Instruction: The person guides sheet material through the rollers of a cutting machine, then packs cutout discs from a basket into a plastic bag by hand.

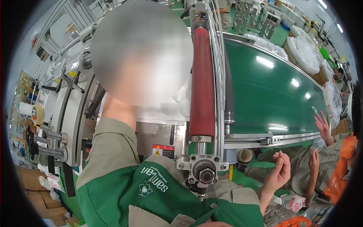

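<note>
At far left we have a roll of tape (pixel 37 114) near a metal machine frame (pixel 77 117) with black clamp levers (pixel 76 83). Our left forearm (pixel 119 112), in a beige cuff (pixel 113 130), reaches into the machine, where a round blur hides the left hand; we cannot tell whether its grip is wide, narrow or full. Beside it a pale sheet (pixel 166 113) with faint round shapes lies just left of a red roller (pixel 201 83). The step seems to be handwork at this sheet, calling for fingers kept clear of the roller. Further right runs a green conveyor belt (pixel 272 94); below it our right hand (pixel 278 172) is raised, grip narrow, fingers curled toward the thumb, nothing visible held. At far right, a co-worker's hand (pixel 322 124) spreads beside the belt.
</note>
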Demonstrator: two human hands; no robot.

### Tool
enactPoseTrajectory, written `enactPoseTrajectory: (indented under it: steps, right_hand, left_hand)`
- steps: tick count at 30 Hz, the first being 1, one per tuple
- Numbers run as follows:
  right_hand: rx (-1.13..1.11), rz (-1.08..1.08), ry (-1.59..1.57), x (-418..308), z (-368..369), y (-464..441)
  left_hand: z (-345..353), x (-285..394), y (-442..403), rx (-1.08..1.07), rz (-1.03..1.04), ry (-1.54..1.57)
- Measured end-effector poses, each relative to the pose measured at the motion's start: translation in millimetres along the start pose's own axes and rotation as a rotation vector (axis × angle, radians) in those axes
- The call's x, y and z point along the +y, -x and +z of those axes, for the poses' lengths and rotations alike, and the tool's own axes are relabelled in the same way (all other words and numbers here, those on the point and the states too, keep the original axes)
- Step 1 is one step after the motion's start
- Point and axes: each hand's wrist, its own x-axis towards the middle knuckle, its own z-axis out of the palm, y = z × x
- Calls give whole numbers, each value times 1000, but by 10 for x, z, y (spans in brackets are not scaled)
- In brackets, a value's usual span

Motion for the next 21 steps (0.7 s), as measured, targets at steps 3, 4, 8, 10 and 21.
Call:
enactPoseTrajectory:
  steps: [3, 4, 8, 10, 21]
  right_hand:
    - [41, 32, -37, 82, 16, 52]
    - [39, 37, -39, 89, 21, 55]
    - [13, 47, -68, 101, 42, 55]
    - [17, 59, -72, 90, 42, 55]
    - [9, 84, 3, 3, 10, 93]
  left_hand:
    - [-235, 238, 211, 23, -13, -104]
    - [-198, 199, 174, 38, -24, -82]
    - [-42, 198, 114, 13, -78, -120]
    - [378, -53, -85, 32, -109, -131]
    - [135, 136, -94, -176, -171, 215]
